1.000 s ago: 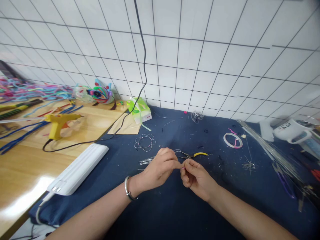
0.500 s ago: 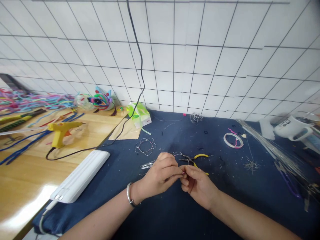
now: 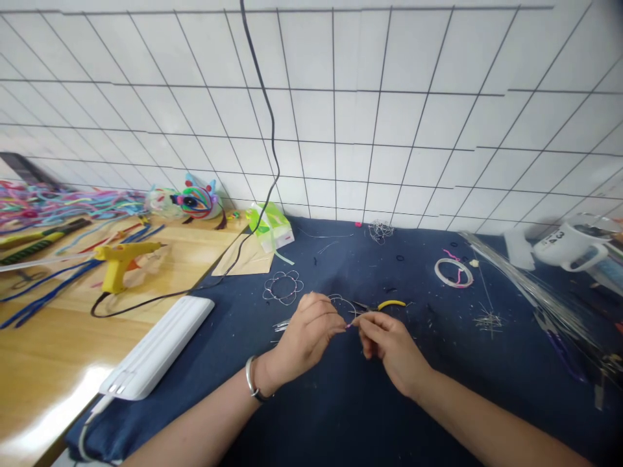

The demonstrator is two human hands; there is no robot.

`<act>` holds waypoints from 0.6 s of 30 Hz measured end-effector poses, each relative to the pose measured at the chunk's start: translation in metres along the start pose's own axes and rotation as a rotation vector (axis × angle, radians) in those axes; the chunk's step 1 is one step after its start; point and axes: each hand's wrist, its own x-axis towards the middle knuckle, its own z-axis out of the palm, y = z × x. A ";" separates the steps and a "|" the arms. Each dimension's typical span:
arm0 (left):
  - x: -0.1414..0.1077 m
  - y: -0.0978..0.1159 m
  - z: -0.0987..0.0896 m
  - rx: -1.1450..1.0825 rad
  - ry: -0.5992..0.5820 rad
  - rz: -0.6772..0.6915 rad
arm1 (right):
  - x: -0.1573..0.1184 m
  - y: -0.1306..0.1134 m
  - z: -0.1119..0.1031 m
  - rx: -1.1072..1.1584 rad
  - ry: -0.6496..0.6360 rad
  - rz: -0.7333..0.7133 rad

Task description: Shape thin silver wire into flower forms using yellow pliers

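Observation:
Thumb and fingertips of my left hand (image 3: pixel 309 334) are pinched on a thin silver wire (image 3: pixel 354 305) that curves in a loop above both hands. A small pinkish bit (image 3: pixel 348 325) shows on the wire between the fingertips. From the other side, my right hand (image 3: pixel 392 347) pinches the wire close to that spot. Pliers with yellow handles (image 3: pixel 392 303) lie behind my right hand, partly covered by it. To the left, a flower-shaped wire ring (image 3: pixel 283 287) lies flat on the dark blue cloth (image 3: pixel 311 428). Short silver wires (image 3: pixel 281 325) stick out beside my left hand.
A white power bank (image 3: pixel 158 347) and a yellow glue gun (image 3: pixel 124 259) are on the left. At right lie a wire coil (image 3: pixel 453 274), a bundle of straight wires (image 3: pixel 518 272), purple-handled pliers (image 3: pixel 559 347) and a white mug (image 3: pixel 569 246). A black cable (image 3: pixel 272 130) hangs down the wall.
My fingertips have drawn slightly apart, so the pinkish bit on the wire now shows between them. My right hand has turned, covering more of the yellow-handled pliers.

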 end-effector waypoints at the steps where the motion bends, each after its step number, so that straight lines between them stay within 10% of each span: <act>1: 0.001 0.000 0.000 -0.025 0.006 -0.020 | 0.001 -0.003 -0.003 -0.186 0.063 -0.131; 7: 0.003 0.002 0.003 -0.173 -0.026 -0.119 | 0.003 -0.013 -0.009 -0.754 -0.100 -0.618; 18: 0.002 0.008 0.004 -0.306 -0.071 -0.313 | 0.007 -0.005 -0.014 -0.538 -0.033 -0.458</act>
